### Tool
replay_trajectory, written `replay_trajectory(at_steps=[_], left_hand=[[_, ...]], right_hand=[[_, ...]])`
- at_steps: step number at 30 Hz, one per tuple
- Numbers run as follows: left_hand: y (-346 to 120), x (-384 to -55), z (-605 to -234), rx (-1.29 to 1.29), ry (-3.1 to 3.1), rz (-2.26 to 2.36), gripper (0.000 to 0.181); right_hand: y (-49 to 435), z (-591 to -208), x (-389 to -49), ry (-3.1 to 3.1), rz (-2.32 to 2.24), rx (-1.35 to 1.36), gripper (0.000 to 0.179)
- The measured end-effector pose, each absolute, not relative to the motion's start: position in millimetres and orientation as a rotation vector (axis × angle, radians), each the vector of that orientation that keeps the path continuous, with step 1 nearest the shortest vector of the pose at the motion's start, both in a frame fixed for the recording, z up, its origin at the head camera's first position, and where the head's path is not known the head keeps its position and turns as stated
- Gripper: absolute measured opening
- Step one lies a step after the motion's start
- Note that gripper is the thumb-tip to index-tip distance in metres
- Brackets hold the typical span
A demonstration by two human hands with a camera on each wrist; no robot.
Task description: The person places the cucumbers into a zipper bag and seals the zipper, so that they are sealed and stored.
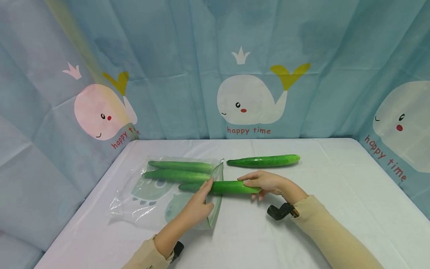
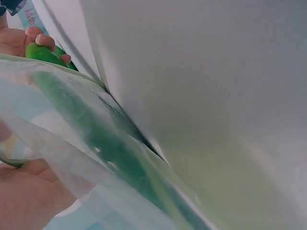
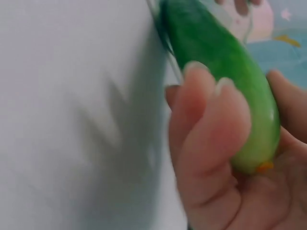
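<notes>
My right hand (image 1: 268,183) grips the blunt end of a green cucumber (image 1: 228,187), with fingers and thumb around it in the right wrist view. The cucumber's narrow far part lies inside a clear zip bag (image 1: 131,209) with a pale green printed pattern. At the bag's mouth, my left hand (image 1: 198,205) holds the upper edge, lifting it apart from the lower one. Two more cucumbers, a rear one (image 1: 184,166) and a nearer one (image 1: 178,175), lie side by side in the bag. The left wrist view shows the held cucumber (image 2: 91,124) through the plastic.
Behind my right hand, another cucumber (image 1: 265,161) lies on the white tablecloth (image 1: 322,164), outside the bag. The bag's zip slider (image 1: 222,161) is at the far corner of the mouth. A blue curtain (image 1: 178,101) with whale prints stands around the table.
</notes>
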State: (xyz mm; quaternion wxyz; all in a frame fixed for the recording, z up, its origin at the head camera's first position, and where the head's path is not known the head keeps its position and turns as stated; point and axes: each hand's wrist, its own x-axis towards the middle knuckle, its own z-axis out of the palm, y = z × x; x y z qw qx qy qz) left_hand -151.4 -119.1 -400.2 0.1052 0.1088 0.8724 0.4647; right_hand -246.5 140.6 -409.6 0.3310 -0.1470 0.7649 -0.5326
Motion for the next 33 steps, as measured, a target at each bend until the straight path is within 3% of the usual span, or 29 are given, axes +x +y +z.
replay_trajectory(at_steps=[10, 33], left_hand=[[-118.9, -150.7, -399.7, 0.319, 2.583, 1.36, 0.074], [-118.4, -151.0, -400.1, 0.321, 2.582, 1.362, 0.074]], right_hand=[[131.6, -414.9, -244.6, 1.908, -1.456, -0.363, 0.055], [106.8, -419.4, -241.7, 1.931, -1.473, -0.308, 0.048]])
